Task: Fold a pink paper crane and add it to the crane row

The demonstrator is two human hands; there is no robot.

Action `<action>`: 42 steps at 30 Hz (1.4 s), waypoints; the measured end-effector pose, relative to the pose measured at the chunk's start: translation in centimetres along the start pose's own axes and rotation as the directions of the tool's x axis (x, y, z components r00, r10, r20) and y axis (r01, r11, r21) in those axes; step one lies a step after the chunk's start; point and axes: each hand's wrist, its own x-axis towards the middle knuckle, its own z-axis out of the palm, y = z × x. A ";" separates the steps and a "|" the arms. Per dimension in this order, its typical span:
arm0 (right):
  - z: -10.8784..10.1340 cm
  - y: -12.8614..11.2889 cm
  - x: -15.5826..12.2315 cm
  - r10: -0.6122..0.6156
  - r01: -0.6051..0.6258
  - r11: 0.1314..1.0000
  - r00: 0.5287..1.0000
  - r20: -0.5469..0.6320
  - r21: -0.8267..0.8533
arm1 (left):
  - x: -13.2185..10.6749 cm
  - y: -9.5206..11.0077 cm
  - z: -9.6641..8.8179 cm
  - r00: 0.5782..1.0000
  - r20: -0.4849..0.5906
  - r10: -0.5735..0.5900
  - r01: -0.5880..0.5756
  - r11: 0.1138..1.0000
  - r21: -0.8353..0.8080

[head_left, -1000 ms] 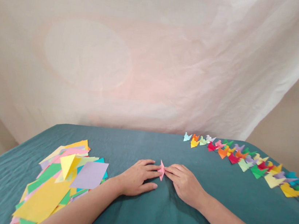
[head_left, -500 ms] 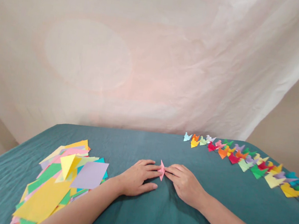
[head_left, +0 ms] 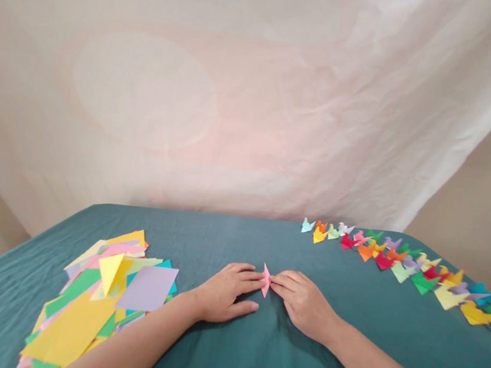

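Observation:
A small piece of folded pink paper (head_left: 266, 280) lies on the green cloth between my hands, with pointed tips toward the far and near sides. My left hand (head_left: 227, 293) rests palm down to its left, fingers apart, the fingertips touching the paper's left side. From the right, my right hand (head_left: 302, 303) has its fingers drawn together at the paper's right side. The right fingertips partly hide that edge, and the thumb is mostly covered.
A loose heap of coloured paper sheets (head_left: 68, 323) lies at the left, a folded yellow piece (head_left: 111, 269) on top. Several folded paper birds (head_left: 401, 271) stand in rows along the right side. A pale cloth (head_left: 256, 101) hangs behind the green-covered table (head_left: 203, 233).

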 end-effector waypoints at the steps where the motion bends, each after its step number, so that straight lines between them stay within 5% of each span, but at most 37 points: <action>1: 0.0 0.0 0.0 -0.002 0.002 1.000 1.000 -0.004 -0.004 | 0.0 0.0 0.0 1.000 0.000 -0.001 0.001 1.000 -0.004; 24: 0.2 0.1 0.0 -0.026 0.026 1.000 1.000 0.001 0.012 | -0.1 -0.1 0.3 1.000 -0.005 0.003 -0.003 1.000 0.015; 42: 0.2 0.2 0.0 -0.060 0.061 0.998 0.997 -0.039 0.004 | 0.1 -0.2 0.5 0.990 -0.128 -0.063 0.049 0.993 -0.107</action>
